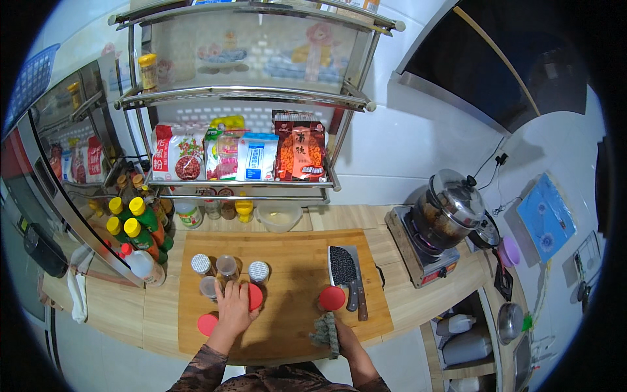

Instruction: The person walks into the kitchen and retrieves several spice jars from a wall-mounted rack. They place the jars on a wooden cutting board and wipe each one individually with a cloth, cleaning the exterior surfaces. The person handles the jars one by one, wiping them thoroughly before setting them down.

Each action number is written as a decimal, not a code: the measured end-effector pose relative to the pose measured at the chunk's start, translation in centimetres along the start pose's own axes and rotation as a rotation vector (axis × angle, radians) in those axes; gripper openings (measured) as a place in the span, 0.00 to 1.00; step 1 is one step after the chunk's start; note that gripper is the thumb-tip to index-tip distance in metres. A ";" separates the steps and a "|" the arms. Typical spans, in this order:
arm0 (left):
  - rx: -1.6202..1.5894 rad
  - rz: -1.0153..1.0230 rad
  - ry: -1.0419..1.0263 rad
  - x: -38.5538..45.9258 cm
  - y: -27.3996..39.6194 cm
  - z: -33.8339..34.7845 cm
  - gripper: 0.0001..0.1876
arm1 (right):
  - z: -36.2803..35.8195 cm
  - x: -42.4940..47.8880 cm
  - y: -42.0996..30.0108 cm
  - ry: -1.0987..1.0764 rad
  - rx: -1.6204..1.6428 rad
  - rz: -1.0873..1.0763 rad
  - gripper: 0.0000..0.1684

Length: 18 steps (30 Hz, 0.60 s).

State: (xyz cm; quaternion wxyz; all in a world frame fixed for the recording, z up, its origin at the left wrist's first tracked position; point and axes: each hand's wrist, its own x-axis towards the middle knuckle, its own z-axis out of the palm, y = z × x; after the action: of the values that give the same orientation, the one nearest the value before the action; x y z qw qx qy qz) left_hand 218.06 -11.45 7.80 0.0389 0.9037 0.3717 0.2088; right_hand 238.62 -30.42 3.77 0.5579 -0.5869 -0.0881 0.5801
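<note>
My left hand (pixel 234 307) reaches over the wooden cutting board (pixel 289 255), its thumb and fingers around the edge of a red round lid (pixel 255 297). Whether a jar sits beneath that lid is hidden. Close by stand small clear jars: two with white patterned tops, one jar (pixel 200 264) and another jar (pixel 258 272), and two with plain tops, a jar (pixel 227 266) and a jar (pixel 209 287). Another red lid (pixel 207 324) lies at the board's left front. In my right hand (pixel 347 339) is a bunched grey-green cloth (pixel 324 332), just below a red-topped jar (pixel 332 298).
A black-speckled cleaver (pixel 342 267) and a second knife (pixel 361 289) lie on the board's right. Further right, a steaming-type pot (pixel 441 215) stands on a lit gas stove (pixel 423 259). Yellow-capped bottles (pixel 142 235) crowd the left; a metal rack (pixel 245 184) holds seasoning packets (pixel 257 157).
</note>
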 end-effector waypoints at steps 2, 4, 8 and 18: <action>-0.149 0.032 0.005 -0.1 0.9 -1.2 0.33 | 1.9 -0.7 -1.1 -0.005 -0.021 -0.170 0.23; -0.234 0.050 -0.072 0.3 2.6 -3.7 0.32 | 4.4 -1.9 -2.9 -0.005 -0.096 -0.329 0.23; -0.804 0.082 -0.070 0.8 4.9 -5.4 0.31 | 8.5 -3.0 -5.3 0.061 -0.668 -0.964 0.24; -1.290 0.068 0.061 -2.1 7.7 -4.9 0.37 | 11.0 -5.1 -6.0 -0.171 -0.526 -0.706 0.27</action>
State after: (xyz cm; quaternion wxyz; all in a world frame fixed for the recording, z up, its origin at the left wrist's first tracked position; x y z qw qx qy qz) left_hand 219.75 -18.89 13.29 0.5571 0.7038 0.1434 0.4168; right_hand 231.67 -25.99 14.55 0.5442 -0.5925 -0.4736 0.3584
